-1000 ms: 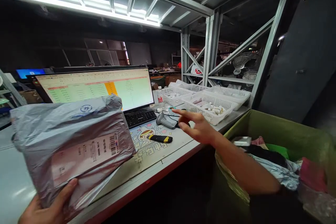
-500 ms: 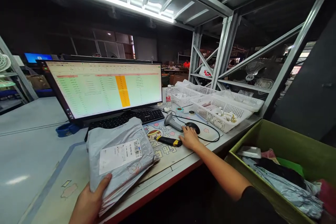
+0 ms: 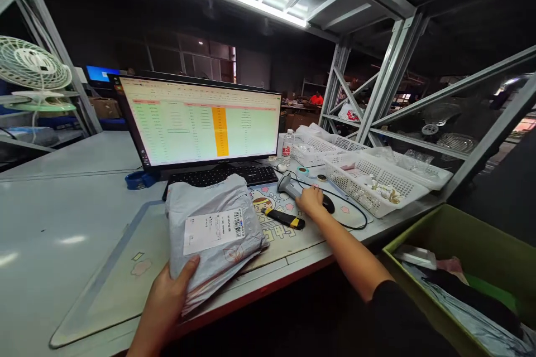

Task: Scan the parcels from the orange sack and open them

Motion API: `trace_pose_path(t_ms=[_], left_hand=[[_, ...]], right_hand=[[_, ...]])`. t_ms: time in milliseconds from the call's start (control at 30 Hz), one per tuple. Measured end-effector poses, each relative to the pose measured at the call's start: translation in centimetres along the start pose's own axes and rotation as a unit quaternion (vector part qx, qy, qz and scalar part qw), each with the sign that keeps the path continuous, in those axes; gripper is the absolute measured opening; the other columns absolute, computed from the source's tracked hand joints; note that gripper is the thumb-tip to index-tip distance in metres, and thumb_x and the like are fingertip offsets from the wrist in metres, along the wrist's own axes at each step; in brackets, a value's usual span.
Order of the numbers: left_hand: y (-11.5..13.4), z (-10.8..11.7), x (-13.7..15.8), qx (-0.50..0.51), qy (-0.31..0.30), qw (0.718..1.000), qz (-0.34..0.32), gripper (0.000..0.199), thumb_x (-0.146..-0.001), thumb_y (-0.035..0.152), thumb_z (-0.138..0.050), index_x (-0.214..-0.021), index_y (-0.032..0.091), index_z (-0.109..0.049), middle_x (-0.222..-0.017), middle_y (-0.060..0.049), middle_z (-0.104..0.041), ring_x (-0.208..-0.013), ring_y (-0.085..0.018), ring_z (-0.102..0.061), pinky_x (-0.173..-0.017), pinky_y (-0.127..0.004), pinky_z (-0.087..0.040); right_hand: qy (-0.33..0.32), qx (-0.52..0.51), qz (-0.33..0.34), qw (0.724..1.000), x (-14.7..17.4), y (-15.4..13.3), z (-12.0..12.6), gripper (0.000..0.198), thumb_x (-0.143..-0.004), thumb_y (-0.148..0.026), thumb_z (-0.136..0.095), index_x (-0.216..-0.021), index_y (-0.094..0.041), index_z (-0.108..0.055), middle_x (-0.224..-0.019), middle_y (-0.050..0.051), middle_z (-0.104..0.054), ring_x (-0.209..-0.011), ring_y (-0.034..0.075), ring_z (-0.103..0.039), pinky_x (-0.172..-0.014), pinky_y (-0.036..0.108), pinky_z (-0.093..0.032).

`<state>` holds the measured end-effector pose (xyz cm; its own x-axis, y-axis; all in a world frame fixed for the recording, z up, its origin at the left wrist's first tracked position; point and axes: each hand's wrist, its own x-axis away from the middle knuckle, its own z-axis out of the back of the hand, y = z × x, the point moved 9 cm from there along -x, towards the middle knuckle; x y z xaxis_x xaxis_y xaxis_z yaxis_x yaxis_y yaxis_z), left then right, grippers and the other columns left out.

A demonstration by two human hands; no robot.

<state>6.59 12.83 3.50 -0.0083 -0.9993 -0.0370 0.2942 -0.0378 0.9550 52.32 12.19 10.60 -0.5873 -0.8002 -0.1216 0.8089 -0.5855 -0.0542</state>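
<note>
- Workbench (image 3: 62, 217): pale grey top with a red front edge; it carries everything listed below.
- Monitor (image 3: 201, 121): upright at the back of the bench, showing a green spreadsheet with one orange column.
- Green bin (image 3: 469, 234): stands off the right end of the bench, with clothing and bags inside.
- White mesh baskets (image 3: 368, 178): at the right rear of the bench, small items inside.
- Grey parcel (image 3: 213, 223): a poly mailer lying flat on the desk mat in front of the keyboard (image 3: 221, 174), white barcode label facing up.
- Left hand (image 3: 167, 295): grips the parcel's near-left corner, thumb on top, fingers hidden beneath.
- Right hand (image 3: 312, 201): palm down over the black mouse (image 3: 327, 204), fingers curled loosely on it; cannot tell whether it actually clasps.
- Barcode scanner (image 3: 287, 185): lies just left of the right hand, touching or nearly so.
- Utility knife (image 3: 286, 218): black and yellow, between the parcel and the right hand, untouched.
</note>
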Motion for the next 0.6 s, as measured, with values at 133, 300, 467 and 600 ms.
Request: trace_pose_path(t_ms=[133,300,467,600], left_hand=[[0.1,-0.6,0.6,0.016,-0.014,1.0,-0.011,0.073,-0.07,0.077,-0.066,-0.106,0.014,-0.074,-0.109,-0.02,-0.081,-0.111,-0.044,-0.075,-0.104,-0.052,-0.058],[1.5,-1.1,1.5,0.07,-0.029,0.996,-0.036,0.082,-0.07,0.078,-0.068,-0.114,0.01,-0.073,-0.118,-0.022,-0.078,-0.118,-0.042,-0.072,-0.109,-0.051,-0.056],[1.7,-1.0,1.8,0.102,-0.025,0.993,-0.063,0.078,-0.075,0.073,-0.072,-0.118,0.008,-0.073,-0.122,-0.024,-0.077,-0.121,-0.041,-0.071,-0.111,-0.052,-0.054],[0.8,-1.0,1.6,0.096,-0.016,0.993,-0.062,0.076,-0.079,0.069,-0.069,-0.122,0.006,-0.072,-0.125,-0.025,-0.076,-0.123,-0.043,-0.07,-0.112,-0.055,-0.052]], right_hand=[[-0.004,-0.006,0.023,1.0,-0.6,-1.9,-0.7,0.052,-0.1,-0.037,-0.063,-0.144,-0.01,-0.065,-0.144,0.025,-0.065,-0.139,0.035,-0.059,-0.113,0.041,-0.044],[-0.03,-0.027,0.019,0.999,-1.1,-4.5,-2.8,0.059,-0.1,-0.028,-0.055,-0.156,-0.01,-0.051,-0.143,0.026,-0.064,-0.138,0.035,-0.061,-0.108,0.042,-0.05],[-0.052,-0.065,0.008,0.996,-1.4,-5.2,-1.9,0.056,-0.094,-0.03,-0.064,-0.145,-0.006,-0.06,-0.136,0.031,-0.066,-0.133,0.04,-0.064,-0.106,0.049,-0.052],[-0.101,-0.116,0.036,0.987,-0.9,-3.9,1.0,0.04,-0.096,-0.045,-0.063,-0.115,-0.011,-0.072,-0.096,0.019,-0.075,-0.086,0.03,-0.075,-0.074,0.04,-0.059]])
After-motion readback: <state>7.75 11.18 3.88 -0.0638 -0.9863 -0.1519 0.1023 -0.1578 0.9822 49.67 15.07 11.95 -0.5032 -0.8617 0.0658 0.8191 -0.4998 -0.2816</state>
